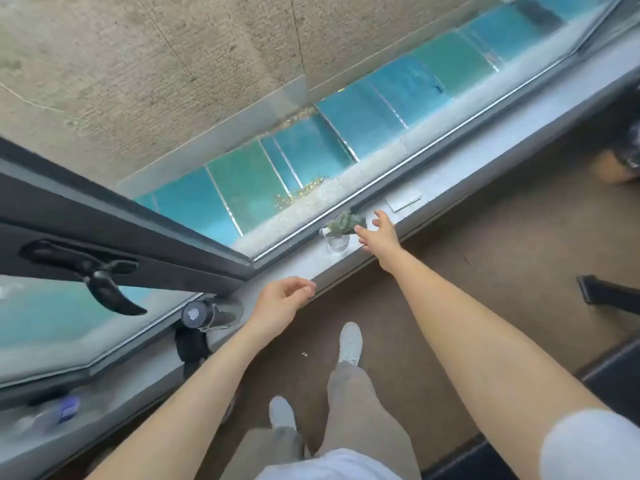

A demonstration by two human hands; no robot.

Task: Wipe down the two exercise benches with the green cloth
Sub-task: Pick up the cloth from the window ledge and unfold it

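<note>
item: green cloth (346,224), bunched on a glass (337,242) on the sill (450,174). likely soft, light; pinch your grip mid-bunch. your right hand (379,233) spread, empty, beside it; left hand (282,301) loosely curled, empty.

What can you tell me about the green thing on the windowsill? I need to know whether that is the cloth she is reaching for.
The green cloth is a crumpled, fuzzy-looking bundle, pale green and grey, sitting on top of a small clear cup that stands upright on the grey windowsill by the window glass. It bulges over the cup's rim. The right hand, fingers spread, is right beside it; whether it touches yet cannot be told. The picture is blurred, so its weave is unclear.
</note>
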